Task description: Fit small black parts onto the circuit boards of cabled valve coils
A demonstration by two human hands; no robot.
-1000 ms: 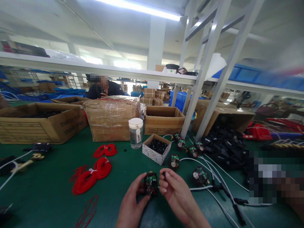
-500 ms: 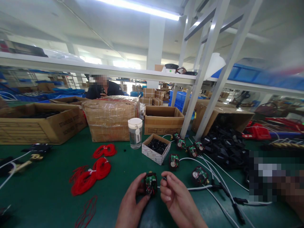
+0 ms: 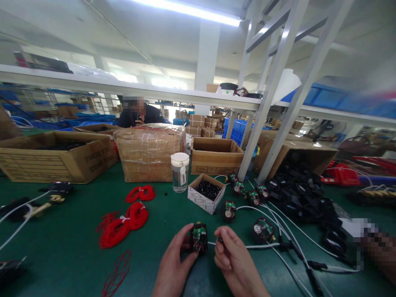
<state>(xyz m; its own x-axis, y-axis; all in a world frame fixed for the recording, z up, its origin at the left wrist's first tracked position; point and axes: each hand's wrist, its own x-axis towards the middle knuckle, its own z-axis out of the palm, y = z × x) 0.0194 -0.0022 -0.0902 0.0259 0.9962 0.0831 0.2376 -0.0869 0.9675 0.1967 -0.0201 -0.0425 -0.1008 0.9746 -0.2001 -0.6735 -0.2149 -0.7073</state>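
Note:
My left hand [image 3: 175, 264] grips a small black module with a green circuit board [image 3: 199, 238] just above the green table. My right hand [image 3: 230, 260] is beside it, fingers pinched on a tiny dark part at the end of a white cable [image 3: 247, 246] that runs off to the right. Similar modules [image 3: 262, 229] [image 3: 229, 209] lie on the mat a little beyond my hands, each on a white cable. A small open white box of black parts [image 3: 206, 192] stands further back.
Red wire bundles [image 3: 123, 225] lie at left. A clear jar with a white lid [image 3: 180, 172] and cardboard boxes [image 3: 150, 152] stand behind. A heap of black parts [image 3: 297, 192] spills from a box at right. Another person sits behind the boxes. Someone's blurred hand [image 3: 377, 249] is at far right.
My hands have sunk slightly toward the table and my right fingers have closed tighter near the module; the view has shifted a little to the left.

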